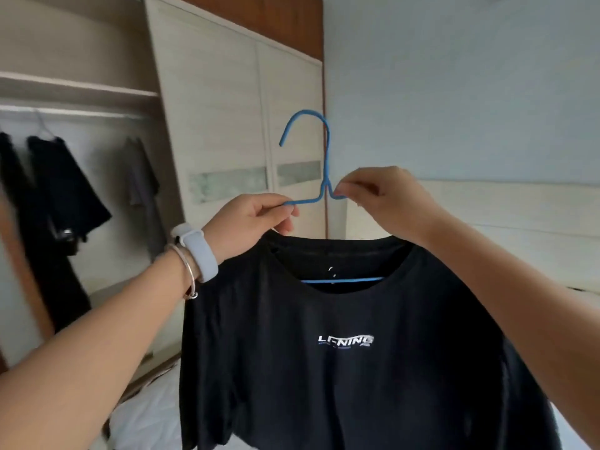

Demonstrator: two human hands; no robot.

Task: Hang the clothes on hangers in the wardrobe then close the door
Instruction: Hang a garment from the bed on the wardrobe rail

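The black printed T-shirt (324, 378) hangs in mid-air on the blue wire hanger (327, 157), whose hook is upright and opens leftward. Left hand (250, 222) and right hand (383, 199) each pinch a hanger shoulder. The wardrobe's pale hanging rail (97, 112) lies up-left, nearer the left hand.

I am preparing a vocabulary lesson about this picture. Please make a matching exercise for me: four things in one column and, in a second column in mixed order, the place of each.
Things
1. blue hanger
2. black T-shirt
3. pale blue watch band
4. grey shirt

Places
a. hanging in the open wardrobe
b. around the left wrist
c. pinched by the left hand and the right hand
d. draped on the blue hanger

Pairs: 1-c, 2-d, 3-b, 4-a
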